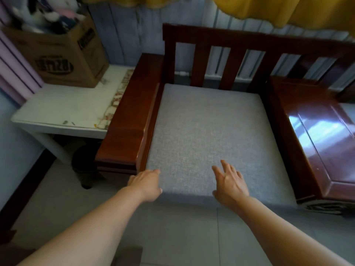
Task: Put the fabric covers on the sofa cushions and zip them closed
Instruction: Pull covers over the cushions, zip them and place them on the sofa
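A grey fabric-covered seat cushion (207, 131) lies flat in the dark wooden sofa frame (132, 116), filling the seat between the left armrest and a wooden centre section. My left hand (147, 184) reaches to the cushion's front left corner with fingers extended, touching or just above the edge. My right hand (229, 182) hovers over the front of the cushion, fingers spread and straight, holding nothing. No zipper is visible from here.
A white side table (63, 112) stands left of the sofa with a cardboard box (63, 54) of soft toys on it. A glossy wooden panel (317, 135) lies to the right. Slatted backrest (230, 60) behind; grey tiled floor (172, 237) in front.
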A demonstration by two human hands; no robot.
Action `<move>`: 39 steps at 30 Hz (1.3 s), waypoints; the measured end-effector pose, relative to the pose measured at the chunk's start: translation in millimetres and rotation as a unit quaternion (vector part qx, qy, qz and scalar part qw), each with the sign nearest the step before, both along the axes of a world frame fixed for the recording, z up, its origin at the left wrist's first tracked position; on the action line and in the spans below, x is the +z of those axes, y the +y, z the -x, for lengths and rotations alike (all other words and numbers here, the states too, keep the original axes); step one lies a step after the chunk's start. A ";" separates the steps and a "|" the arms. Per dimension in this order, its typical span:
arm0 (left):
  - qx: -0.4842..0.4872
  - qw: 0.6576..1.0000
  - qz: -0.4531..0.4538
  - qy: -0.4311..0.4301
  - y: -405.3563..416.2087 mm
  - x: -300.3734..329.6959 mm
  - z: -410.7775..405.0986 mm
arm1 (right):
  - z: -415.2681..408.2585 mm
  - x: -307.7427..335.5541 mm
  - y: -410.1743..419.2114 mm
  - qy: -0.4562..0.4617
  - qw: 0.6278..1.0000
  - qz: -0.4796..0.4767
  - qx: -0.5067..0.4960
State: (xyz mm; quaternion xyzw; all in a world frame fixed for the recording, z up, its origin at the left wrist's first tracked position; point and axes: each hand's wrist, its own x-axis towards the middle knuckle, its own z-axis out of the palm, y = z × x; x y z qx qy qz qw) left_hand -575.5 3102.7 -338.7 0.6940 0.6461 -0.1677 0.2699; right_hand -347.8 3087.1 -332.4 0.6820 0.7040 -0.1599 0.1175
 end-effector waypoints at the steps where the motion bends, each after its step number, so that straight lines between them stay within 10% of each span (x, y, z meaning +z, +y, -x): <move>1: 0.006 1.000 -0.009 -0.007 -3.9 9.5 -2.2 | 1.1 8.4 -3.3 0.003 1.000 -0.005 0.002; 23: 0.019 0.989 -0.137 -0.041 -198.7 242.1 -92.7 | -90.6 221.3 -193.3 0.050 0.996 -0.036 -0.063; 39: 0.056 0.990 -0.121 -0.037 -353.3 259.3 41.4 | 23.8 233.6 -322.6 0.056 0.997 -0.025 -0.047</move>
